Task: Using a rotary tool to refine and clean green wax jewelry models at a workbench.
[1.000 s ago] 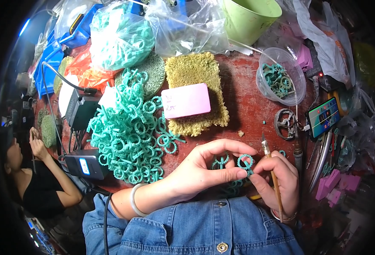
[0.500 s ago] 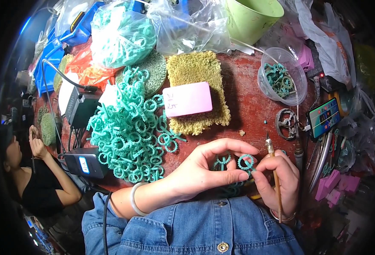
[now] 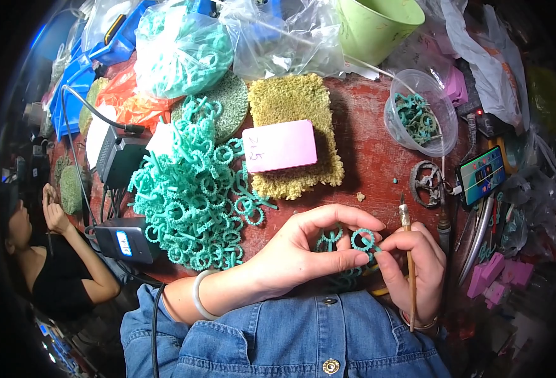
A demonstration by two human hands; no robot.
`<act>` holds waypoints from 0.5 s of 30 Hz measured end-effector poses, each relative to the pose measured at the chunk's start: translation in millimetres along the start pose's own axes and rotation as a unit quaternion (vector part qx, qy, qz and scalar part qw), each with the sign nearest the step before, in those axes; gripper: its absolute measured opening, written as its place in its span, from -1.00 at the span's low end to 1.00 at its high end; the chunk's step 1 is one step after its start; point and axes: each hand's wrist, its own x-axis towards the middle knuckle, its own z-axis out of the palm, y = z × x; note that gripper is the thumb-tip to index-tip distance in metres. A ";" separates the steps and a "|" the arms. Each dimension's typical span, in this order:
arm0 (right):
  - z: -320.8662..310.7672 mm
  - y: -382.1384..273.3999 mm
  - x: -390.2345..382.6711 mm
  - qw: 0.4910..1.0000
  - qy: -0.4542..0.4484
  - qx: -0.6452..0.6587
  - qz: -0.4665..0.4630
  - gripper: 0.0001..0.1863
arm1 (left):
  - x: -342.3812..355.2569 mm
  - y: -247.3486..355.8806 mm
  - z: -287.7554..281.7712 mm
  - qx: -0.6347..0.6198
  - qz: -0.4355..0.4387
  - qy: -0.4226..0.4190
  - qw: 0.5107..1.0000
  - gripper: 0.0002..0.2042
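Note:
Between the thumb and forefinger of my left hand (image 3: 290,246) sits a teal ring (image 3: 362,239) with a beaded edge and a short stem. Another teal ring (image 3: 329,237) shows in the hollow of that hand, partly covered by the fingers. My right hand (image 3: 416,258) pinches at the stem side of the first ring with thumb and forefinger. It also grips a slim wooden-handled tool (image 3: 411,277) with a metal collar and a dark pointed tip, held upright and pointing away from me. More teal pieces (image 3: 347,277) lie below my left hand, mostly hidden.
A heap of teal rings (image 3: 187,195) lies left. Ahead, a pink block (image 3: 279,146) rests on a yellow sponge (image 3: 290,94). A clear tub (image 3: 449,135) with darker rings, a phone (image 3: 481,176) and a cable stand right; a green bucket (image 3: 379,28) is behind. Another person (image 3: 64,271) sits at far left.
The tool in my right hand has shifted very slightly right, along with that hand. Both hands keep their hold on the ring.

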 end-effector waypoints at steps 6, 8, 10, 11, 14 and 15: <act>0.0 -2.6 -1.9 0.999 0.001 -0.007 0.032 -0.80 | -0.7 -1.0 -0.3 -0.005 -0.010 0.005 1.000 -0.63; 0.6 -2.9 -1.7 0.999 -0.002 -0.015 0.030 -0.78 | -0.9 -1.4 -1.0 -0.004 -0.005 0.004 1.000 -0.63; 1.0 -3.2 -1.0 1.000 0.000 -0.014 0.028 -0.78 | -0.9 -1.2 -0.8 -0.002 0.000 0.004 1.000 -0.63; 0.7 -3.0 -0.8 1.000 0.003 -0.012 0.025 -0.78 | -0.6 -0.6 0.0 0.000 -0.002 0.005 1.000 -0.63; 0.2 -2.4 -1.3 1.000 -0.002 -0.018 0.023 -0.78 | -0.4 0.5 0.3 0.005 -0.004 0.010 1.000 -0.63; 0.6 -2.5 -1.2 1.000 -0.002 -0.018 0.023 -0.78 | -0.4 0.7 0.1 0.009 -0.005 0.013 1.000 -0.63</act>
